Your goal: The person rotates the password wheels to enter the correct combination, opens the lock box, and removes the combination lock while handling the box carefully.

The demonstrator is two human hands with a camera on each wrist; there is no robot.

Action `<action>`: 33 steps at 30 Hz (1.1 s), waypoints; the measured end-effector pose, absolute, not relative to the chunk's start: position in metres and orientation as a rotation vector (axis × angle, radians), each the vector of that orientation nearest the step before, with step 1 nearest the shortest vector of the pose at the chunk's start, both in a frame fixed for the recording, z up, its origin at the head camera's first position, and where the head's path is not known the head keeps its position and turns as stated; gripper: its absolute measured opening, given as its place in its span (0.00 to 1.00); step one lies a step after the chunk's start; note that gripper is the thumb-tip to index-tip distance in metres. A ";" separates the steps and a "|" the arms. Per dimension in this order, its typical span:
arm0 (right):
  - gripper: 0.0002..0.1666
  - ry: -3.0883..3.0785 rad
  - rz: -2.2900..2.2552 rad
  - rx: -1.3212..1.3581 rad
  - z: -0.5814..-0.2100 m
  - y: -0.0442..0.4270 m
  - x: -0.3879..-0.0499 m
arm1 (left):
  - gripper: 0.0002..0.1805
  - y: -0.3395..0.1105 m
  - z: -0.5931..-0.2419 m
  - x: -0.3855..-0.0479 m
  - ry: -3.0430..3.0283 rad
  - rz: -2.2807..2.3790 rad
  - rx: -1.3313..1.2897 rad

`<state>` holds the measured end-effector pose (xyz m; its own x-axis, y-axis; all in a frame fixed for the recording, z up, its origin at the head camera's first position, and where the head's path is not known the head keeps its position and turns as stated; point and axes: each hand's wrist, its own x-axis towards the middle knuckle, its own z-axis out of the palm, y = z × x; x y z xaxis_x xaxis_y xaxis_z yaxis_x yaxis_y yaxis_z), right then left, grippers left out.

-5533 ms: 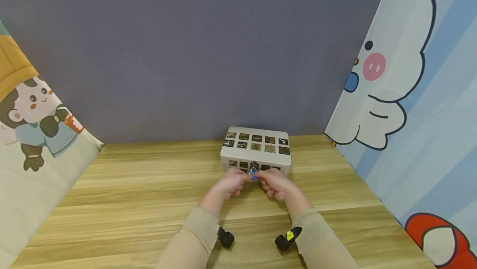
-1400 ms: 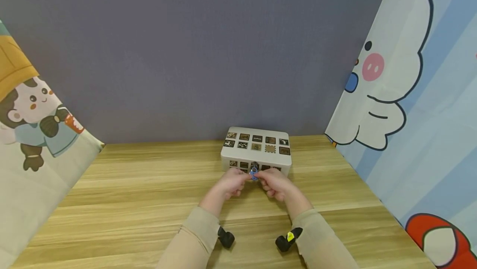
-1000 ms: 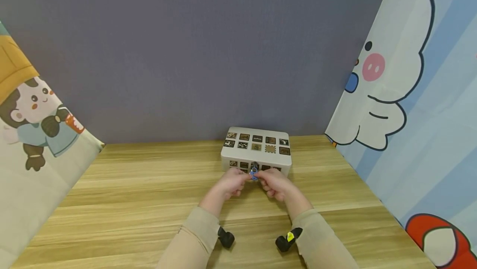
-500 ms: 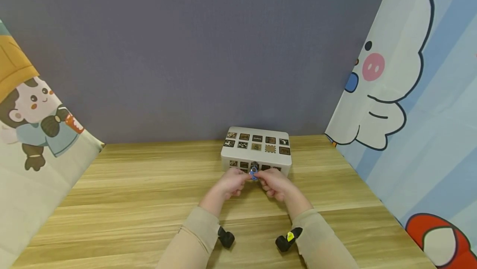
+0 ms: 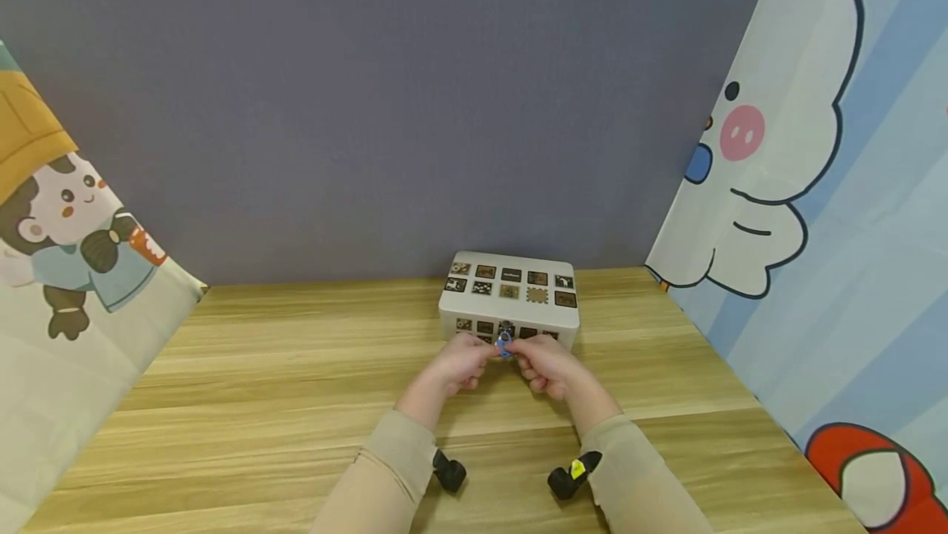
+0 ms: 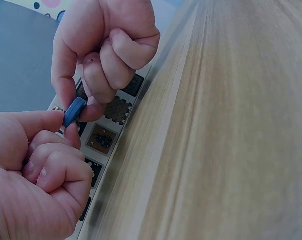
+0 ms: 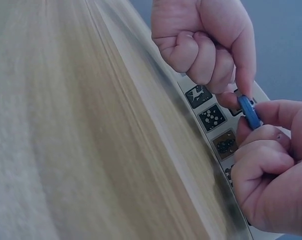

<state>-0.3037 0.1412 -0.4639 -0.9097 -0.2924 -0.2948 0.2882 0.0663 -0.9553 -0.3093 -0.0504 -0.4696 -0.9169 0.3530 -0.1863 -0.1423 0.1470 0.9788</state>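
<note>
A small blue padlock (image 5: 504, 346) hangs at the metal clasp (image 5: 506, 326) on the front of a white box (image 5: 511, 313), which is printed with dark picture squares. From the left, my left hand (image 5: 461, 361) pinches the padlock between thumb and index finger. My right hand (image 5: 550, 363) pinches it from the right in the same way. Both hands keep their other fingers curled into the palm. The left wrist view shows the blue body (image 6: 74, 111) edge-on between the fingertips; the right wrist view shows it (image 7: 249, 112) too. Fingers cover much of the padlock.
The box stands on a wood-grain table (image 5: 311, 369), close to a grey back panel (image 5: 415, 123). Cartoon-printed cloths hang at the left (image 5: 81, 246) and right (image 5: 785, 147). A black wrist device (image 5: 448, 472) sits at the left cuff, another (image 5: 572, 476) at the right.
</note>
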 end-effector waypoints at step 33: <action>0.14 1.936 -1.899 0.026 -0.463 0.155 -0.309 | 0.15 -0.051 -0.471 -0.310 2.076 1.814 0.211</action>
<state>-0.3090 0.1554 -0.4635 -0.9091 -0.2784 -0.3098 0.3043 0.0639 -0.9504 -0.3095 -0.0510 -0.4706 -0.9187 0.3519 -0.1795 -0.1308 0.1578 0.9788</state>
